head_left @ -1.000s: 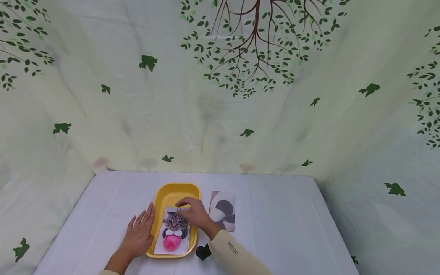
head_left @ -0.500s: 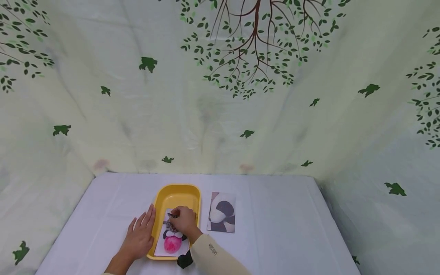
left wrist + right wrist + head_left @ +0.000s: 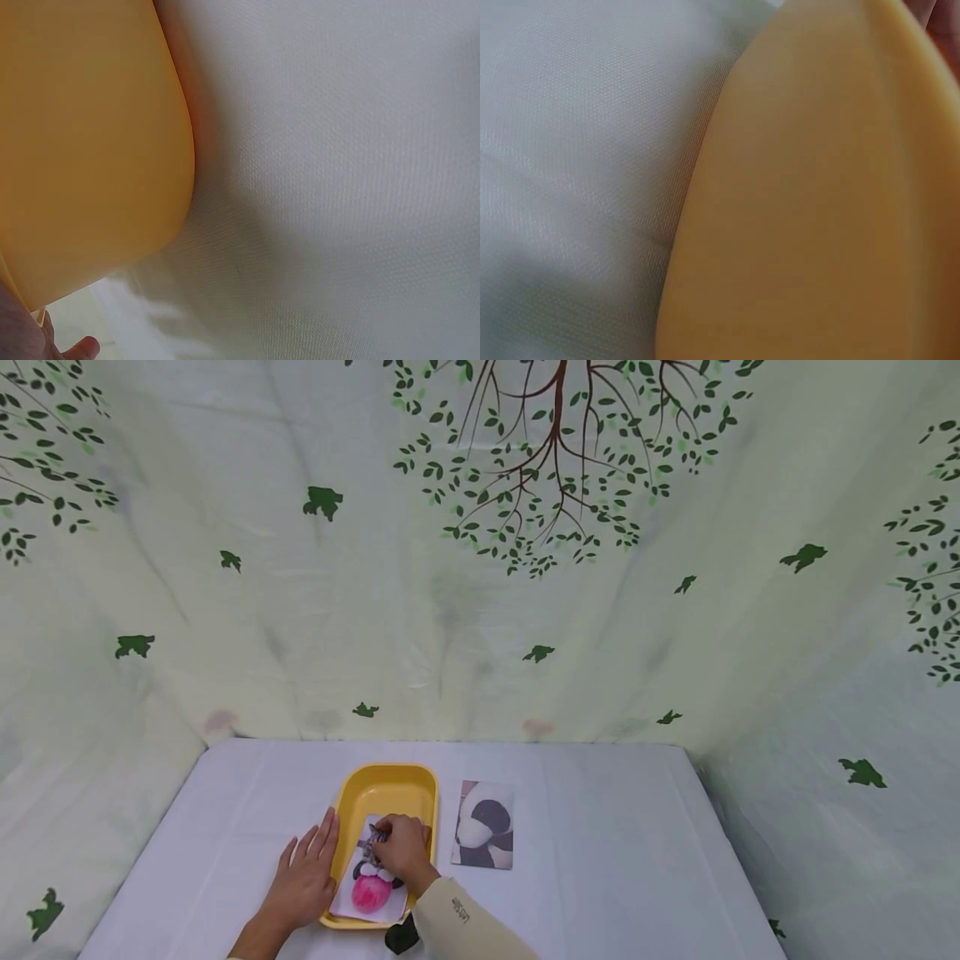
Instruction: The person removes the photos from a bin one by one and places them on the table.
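In the head view a yellow tray (image 3: 386, 772) lies on the white table. My left hand (image 3: 302, 872) rests with straight fingers along its left rim; in the left wrist view, fingertips (image 3: 79, 349) show at the bottom left. Inside the tray is a card with a tabby cat picture (image 3: 367, 839). On the card's lower half sits a pink fluffy ball (image 3: 371, 894) with white bow-like pieces and dark ear-like shapes above it. My right hand (image 3: 406, 846) bends its fingers down onto the card's upper part and covers much of the cat. I cannot tell whether they pinch anything.
A card with a black-and-white plush picture (image 3: 483, 824) lies right of the tray. A small black object (image 3: 402, 935) shows below my right sleeve (image 3: 465, 922). A pale curtain (image 3: 450, 610) with tree and leaf prints stands behind the table.
My right hand came down and slightly left from the tray's middle onto the card. The card and pink ball shifted a little left and tilted. The left hand stayed at the rim.
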`<control>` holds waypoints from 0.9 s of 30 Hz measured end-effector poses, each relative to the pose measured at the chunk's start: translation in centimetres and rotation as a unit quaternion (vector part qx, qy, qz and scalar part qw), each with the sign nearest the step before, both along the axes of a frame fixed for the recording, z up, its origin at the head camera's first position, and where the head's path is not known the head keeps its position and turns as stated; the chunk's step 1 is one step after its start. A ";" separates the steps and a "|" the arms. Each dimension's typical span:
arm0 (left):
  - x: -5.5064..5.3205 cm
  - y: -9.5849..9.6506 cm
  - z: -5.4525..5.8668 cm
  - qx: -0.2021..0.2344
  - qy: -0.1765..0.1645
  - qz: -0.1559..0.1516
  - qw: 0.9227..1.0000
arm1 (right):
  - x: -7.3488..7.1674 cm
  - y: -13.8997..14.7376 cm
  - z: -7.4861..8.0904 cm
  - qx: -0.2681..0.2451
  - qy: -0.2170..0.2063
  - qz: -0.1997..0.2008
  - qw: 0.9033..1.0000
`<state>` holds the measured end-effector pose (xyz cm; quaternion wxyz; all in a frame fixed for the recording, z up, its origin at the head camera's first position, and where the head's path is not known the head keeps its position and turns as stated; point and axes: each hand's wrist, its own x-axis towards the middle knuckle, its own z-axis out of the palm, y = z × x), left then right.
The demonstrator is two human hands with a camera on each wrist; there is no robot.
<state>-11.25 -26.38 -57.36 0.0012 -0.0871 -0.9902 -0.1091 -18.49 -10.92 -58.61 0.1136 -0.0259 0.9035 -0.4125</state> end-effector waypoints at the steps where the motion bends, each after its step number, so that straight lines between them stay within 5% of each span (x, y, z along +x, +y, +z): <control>1: 0.0 0.0 0.0 -0.001 0.002 0.000 1.000 | 0.0 0.0 0.0 -0.002 -0.001 0.001 1.000; 12: 0.1 0.0 0.0 -0.010 -0.005 0.003 1.000 | 0.1 0.4 0.3 0.003 0.039 0.000 0.999; 27: 0.2 -0.1 0.1 -0.013 -0.004 0.001 1.000 | 0.2 0.1 0.3 -0.013 0.015 -0.008 1.000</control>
